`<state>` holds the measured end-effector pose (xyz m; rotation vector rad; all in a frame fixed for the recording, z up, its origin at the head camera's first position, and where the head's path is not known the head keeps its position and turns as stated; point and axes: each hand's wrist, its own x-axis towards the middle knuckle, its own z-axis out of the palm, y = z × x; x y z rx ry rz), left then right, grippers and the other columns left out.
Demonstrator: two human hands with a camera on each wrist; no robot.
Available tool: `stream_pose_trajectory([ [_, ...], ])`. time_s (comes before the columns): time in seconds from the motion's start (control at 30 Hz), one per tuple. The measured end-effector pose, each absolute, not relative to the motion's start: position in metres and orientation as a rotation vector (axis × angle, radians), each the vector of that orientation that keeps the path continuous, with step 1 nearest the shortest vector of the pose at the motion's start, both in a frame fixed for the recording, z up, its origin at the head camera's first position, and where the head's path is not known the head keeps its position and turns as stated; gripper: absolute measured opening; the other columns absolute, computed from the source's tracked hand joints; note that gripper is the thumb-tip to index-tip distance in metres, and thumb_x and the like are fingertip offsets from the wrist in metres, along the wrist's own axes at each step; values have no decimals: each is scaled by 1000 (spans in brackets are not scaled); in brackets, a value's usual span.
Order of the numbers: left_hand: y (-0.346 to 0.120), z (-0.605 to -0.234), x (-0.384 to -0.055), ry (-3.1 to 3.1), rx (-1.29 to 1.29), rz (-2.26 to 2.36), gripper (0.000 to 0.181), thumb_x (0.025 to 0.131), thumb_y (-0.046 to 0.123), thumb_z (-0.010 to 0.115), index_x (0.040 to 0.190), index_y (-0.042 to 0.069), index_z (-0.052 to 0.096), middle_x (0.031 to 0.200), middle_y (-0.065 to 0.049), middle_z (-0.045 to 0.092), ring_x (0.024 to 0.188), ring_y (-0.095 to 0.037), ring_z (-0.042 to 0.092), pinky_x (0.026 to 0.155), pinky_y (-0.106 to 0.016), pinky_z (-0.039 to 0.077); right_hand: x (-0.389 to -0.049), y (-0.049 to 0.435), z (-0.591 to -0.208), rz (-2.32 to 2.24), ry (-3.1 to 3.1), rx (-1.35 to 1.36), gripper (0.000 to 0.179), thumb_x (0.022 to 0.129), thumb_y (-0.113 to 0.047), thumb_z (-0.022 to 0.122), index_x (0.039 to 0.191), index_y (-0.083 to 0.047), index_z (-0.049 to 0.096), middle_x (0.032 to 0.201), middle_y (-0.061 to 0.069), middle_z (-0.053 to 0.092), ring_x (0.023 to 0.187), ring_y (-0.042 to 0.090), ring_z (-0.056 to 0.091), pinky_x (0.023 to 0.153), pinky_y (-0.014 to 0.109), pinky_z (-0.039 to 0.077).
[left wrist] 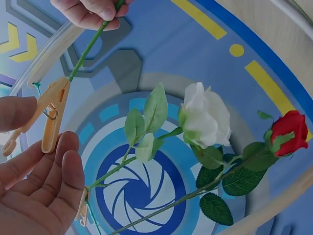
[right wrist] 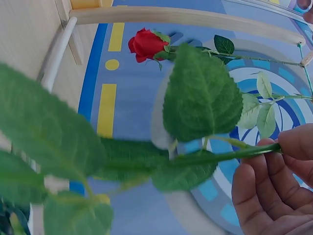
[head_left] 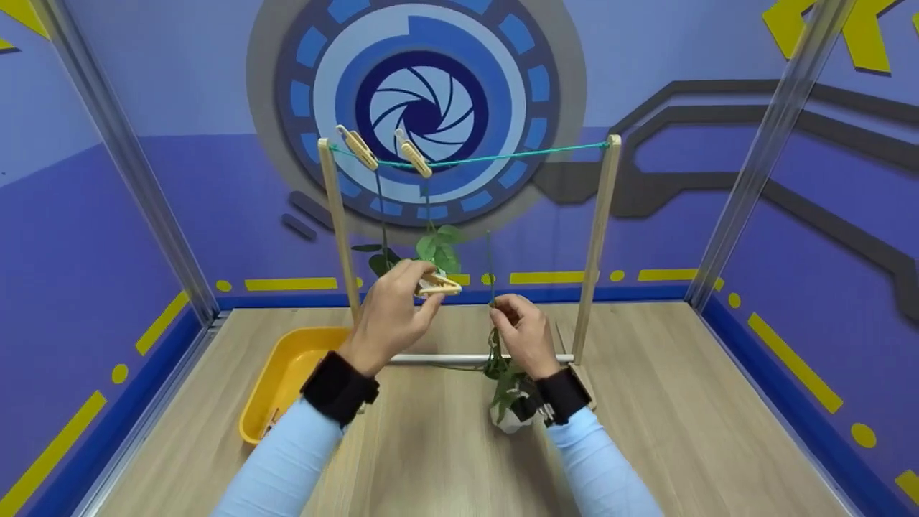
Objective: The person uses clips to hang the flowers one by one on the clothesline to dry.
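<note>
My left hand (head_left: 391, 316) pinches a wooden clothespin (head_left: 439, 286) between thumb and fingers, its tip pointing right, apart from the stem in the head view. Beside it, my right hand (head_left: 528, 334) pinches a green flower stem (head_left: 490, 262). That flower hangs head-down, with leaves (right wrist: 203, 98) below the fingers and a whitish bloom (head_left: 508, 418) near the right wrist. Two more clothespins (head_left: 357, 147) sit on the green cord (head_left: 517, 154). From them hang a red rose (left wrist: 289, 133) and a white rose (left wrist: 208, 115), both upside down.
The cord runs between two wooden posts (head_left: 597, 251), joined low down by a pale bar (head_left: 438, 358). A yellow tray (head_left: 262, 384) holding small items stands left on the wooden table (head_left: 668, 431). Patterned walls (head_left: 646, 43) enclose the back and sides.
</note>
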<state>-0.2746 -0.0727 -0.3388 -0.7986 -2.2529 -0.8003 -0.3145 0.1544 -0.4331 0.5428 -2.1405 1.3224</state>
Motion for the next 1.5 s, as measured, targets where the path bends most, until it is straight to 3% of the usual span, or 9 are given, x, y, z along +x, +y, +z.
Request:
stream_pose_trajectory([
  [0.57, -60, -291, -296, -2293, -815, -659, 37, 101, 13, 67, 134, -3, 58, 118, -18, 65, 107, -29, 65, 93, -34, 52, -338, 162, -399, 1237, -2221, 636, 8, 98, -3, 68, 104, -2, 72, 88, 10, 72, 75, 23, 66, 71, 32, 52],
  [0.9, -48, -262, -306, -2318, -794, -625, 29, 101, 9, 66, 127, -2, 60, 113, -18, 66, 101, -30, 67, 87, -35, 55, -341, 168, -384, 1194, -2243, 690, 7, 99, -4, 66, 104, -3, 71, 89, 10, 72, 75, 23, 65, 71, 35, 51],
  [1.17, -44, -243, -320, -2337, -739, -604, 31, 101, 5, 65, 130, -4, 60, 118, -20, 66, 104, -33, 67, 89, -39, 55, -346, 167, -377, 1170, -2249, 702, 5, 98, -3, 67, 99, 0, 71, 85, 11, 71, 71, 23, 63, 67, 30, 48],
  [1.5, -42, -224, -337, -2310, -684, -562, 23, 98, 4, 68, 119, -4, 63, 114, -21, 68, 108, -37, 63, 96, -44, 51, -351, 162, -373, 1145, -2286, 648, 6, 99, -2, 65, 97, -3, 70, 83, 10, 69, 70, 21, 59, 68, 31, 47],
])
